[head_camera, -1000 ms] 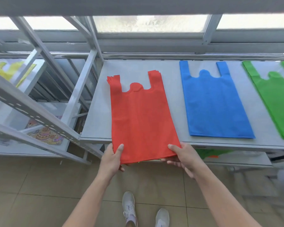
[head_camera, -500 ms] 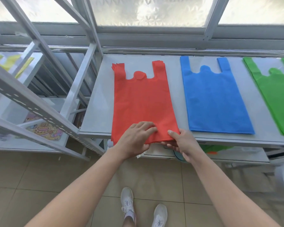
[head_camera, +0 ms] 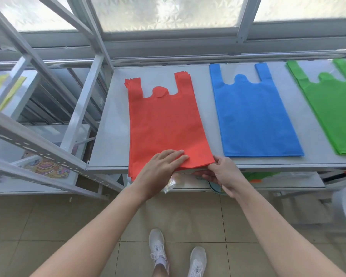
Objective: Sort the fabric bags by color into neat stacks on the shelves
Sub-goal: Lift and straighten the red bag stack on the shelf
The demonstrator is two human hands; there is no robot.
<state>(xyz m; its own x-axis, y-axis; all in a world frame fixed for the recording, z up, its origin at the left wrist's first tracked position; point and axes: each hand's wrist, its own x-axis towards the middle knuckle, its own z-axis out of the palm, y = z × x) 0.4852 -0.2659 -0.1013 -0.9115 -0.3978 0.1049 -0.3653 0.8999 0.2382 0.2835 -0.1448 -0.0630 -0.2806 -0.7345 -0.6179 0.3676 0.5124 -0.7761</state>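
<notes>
Bag stack (head_camera: 164, 124) under left grip (head_camera: 160, 168); right grip (head_camera: 224, 173) pinches corner.

At the back, a window (head_camera: 168, 13) of frosted, patterned glass in a pale grey frame (head_camera: 168, 40). Lets in bright daylight. Under it, a long grey metal shelf (head_camera: 112, 126), with a lower level (head_camera: 288, 181) beneath. To the left, a white steel rack (head_camera: 38, 145) with perforated beams and slanted braces. Below, a floor (head_camera: 48, 226) of beige tiles with thin dark joints.
</notes>
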